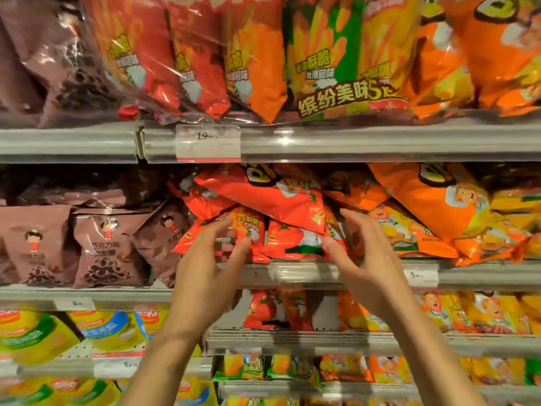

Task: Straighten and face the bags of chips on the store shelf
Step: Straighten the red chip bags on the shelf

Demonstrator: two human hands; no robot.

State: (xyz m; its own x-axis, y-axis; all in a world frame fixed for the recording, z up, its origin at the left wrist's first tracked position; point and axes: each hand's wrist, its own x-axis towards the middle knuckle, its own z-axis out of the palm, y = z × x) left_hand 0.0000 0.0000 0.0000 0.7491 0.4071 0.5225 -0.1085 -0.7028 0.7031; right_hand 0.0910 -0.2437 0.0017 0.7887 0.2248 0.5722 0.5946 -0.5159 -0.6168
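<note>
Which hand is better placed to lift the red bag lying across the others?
Probably the right hand: its fingers reach the low end of the tilted red bag. The left hand touches a standing bag lower down.

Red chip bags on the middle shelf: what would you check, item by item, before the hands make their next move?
1. Left hand at the bags: ok, its fingers touch the upright red bag.
2. Right hand ready: ok, open, fingers spread beside the red bags; contact cannot be told.
3. Red bags standing straight: not ok, one tilted red bag lies slanted across the tops of the others.
4. Fronts facing out: not ok for the tilted one; the upright bag shows its front.
5. Orange bags to the right: not ok, they lean too.
6. Shelf edge free of overhang: cannot tell, the hands cover part of it.
</note>
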